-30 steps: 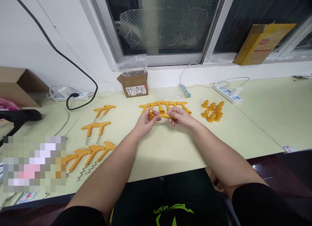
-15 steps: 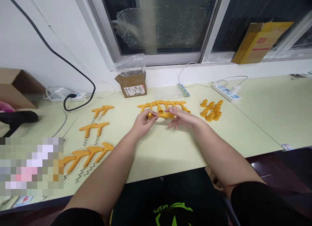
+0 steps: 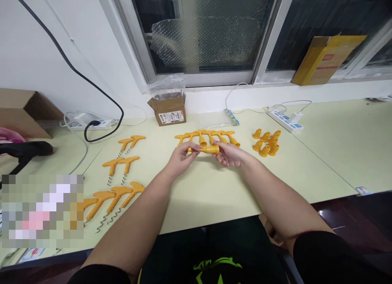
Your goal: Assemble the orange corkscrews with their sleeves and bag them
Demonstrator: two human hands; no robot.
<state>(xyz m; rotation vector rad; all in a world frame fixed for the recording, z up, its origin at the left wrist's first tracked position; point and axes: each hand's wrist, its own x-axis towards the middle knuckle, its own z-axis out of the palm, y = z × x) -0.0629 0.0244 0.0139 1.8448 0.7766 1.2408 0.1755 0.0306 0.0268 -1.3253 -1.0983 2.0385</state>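
Note:
My left hand (image 3: 183, 156) pinches the handle end of a yellow corkscrew (image 3: 210, 149), held sideways above the table. My right hand (image 3: 229, 154) has its fingers closed at the wide, sleeve-like end of the same piece. Just behind my hands, a row of yellow T-handled pieces (image 3: 200, 137) lies side by side. To the right stand several yellow cone-shaped sleeves (image 3: 265, 149). On the left, yellow handles with bare metal spirals (image 3: 112, 197) lie in rows.
A small open cardboard box (image 3: 170, 112) and a clear plastic bag (image 3: 214, 120) are at the back. Power strips (image 3: 284, 120) lie near the wall. A black cable (image 3: 70, 65) hangs at the left. A yellow carton (image 3: 329, 59) leans on the window.
My right hand has turned and closed its fingers around the wide end of the held piece. The camera view has tipped slightly, so the scene sits a little lower.

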